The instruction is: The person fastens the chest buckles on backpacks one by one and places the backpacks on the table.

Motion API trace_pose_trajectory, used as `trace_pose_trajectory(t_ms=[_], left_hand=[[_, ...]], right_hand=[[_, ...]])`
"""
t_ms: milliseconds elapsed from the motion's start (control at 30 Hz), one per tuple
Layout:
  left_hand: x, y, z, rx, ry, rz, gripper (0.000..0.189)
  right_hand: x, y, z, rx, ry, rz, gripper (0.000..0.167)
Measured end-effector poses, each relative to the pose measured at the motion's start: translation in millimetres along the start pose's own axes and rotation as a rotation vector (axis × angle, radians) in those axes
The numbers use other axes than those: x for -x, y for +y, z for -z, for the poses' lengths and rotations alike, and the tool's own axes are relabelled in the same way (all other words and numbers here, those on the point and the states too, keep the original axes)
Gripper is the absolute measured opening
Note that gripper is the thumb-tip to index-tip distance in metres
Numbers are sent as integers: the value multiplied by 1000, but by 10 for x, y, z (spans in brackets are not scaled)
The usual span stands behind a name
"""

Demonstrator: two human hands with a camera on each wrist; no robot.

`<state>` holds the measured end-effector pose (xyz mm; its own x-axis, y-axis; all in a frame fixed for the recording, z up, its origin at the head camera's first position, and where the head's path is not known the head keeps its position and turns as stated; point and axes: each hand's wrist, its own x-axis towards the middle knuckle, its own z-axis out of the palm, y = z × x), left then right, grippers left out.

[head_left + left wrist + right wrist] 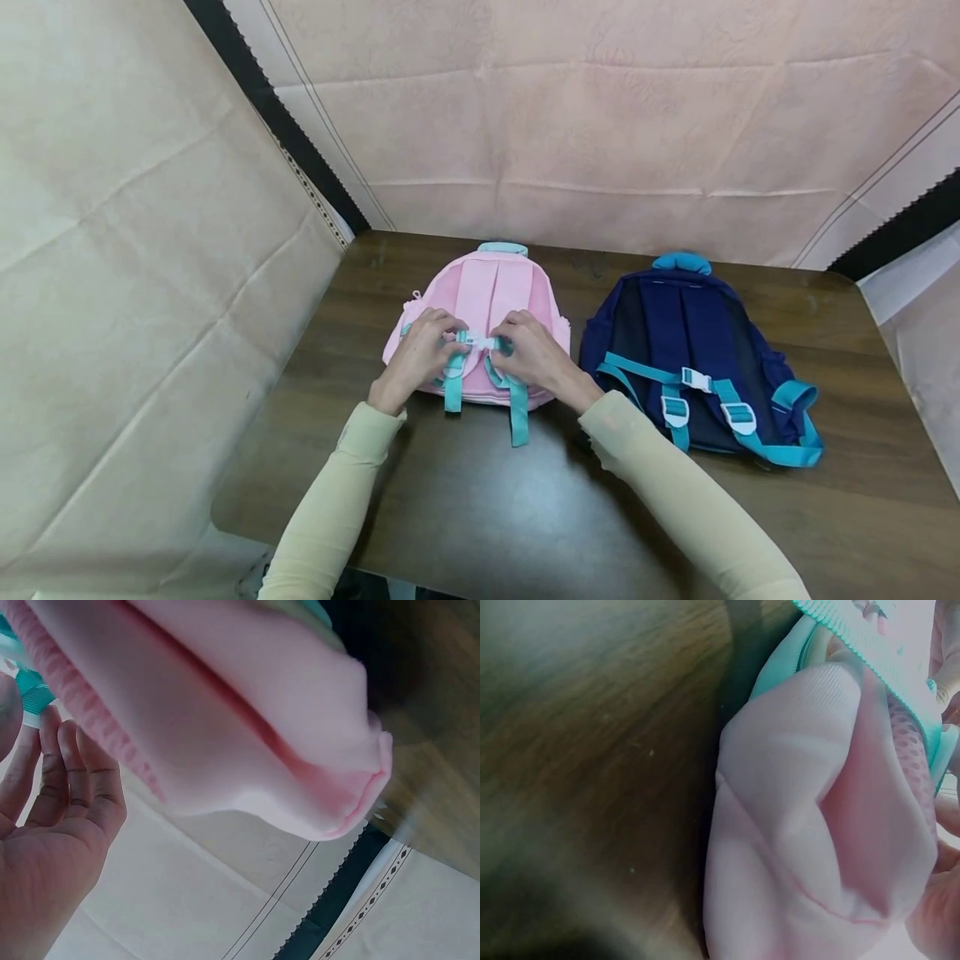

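A pink backpack [517, 283] lies on the table with its shoulder-strap side up. Across its straps runs a teal chest strap with a white buckle [481, 342] in the middle. My left hand [423, 352] pinches the left end of the buckle, where the teal webbing meets it. From the other side my right hand [534, 354] grips the buckle's right end with its webbing. In the left wrist view the left fingers [52, 772] are at the teal webbing [34, 691]. Whether the buckle's two halves are fully joined cannot be made out.
To the right lies a navy backpack [660, 317], its blue chest strap joined by a white buckle [696, 380]. Loose teal strap ends [519, 417] hang toward the front of the brown table [465, 500]. Pale cloth [600, 125] hangs behind the table.
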<state>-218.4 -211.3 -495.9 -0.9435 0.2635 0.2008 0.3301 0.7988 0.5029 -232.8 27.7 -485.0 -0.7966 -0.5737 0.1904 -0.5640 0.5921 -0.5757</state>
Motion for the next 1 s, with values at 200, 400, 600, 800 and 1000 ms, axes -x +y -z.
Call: trace_pose_trajectory(t_ms=[200,400,600,800,1000], left_hand=[[18,204,91,-6,-11,40,29],[18,257,105,-23,-19,72,26],[25,267,130,-4,-19,65,25],[21,266,140,21,-33,68,26],[14,284,115,12,-46,55,26]], right_hand=[[-1,24,7,-4,25,16,34],[24,61,5,-32,47,16,34],[31,56,-15,-40,70,27,33],[34,52,-15,-31,74,25,33],[62,52,4,-32,68,15,33]])
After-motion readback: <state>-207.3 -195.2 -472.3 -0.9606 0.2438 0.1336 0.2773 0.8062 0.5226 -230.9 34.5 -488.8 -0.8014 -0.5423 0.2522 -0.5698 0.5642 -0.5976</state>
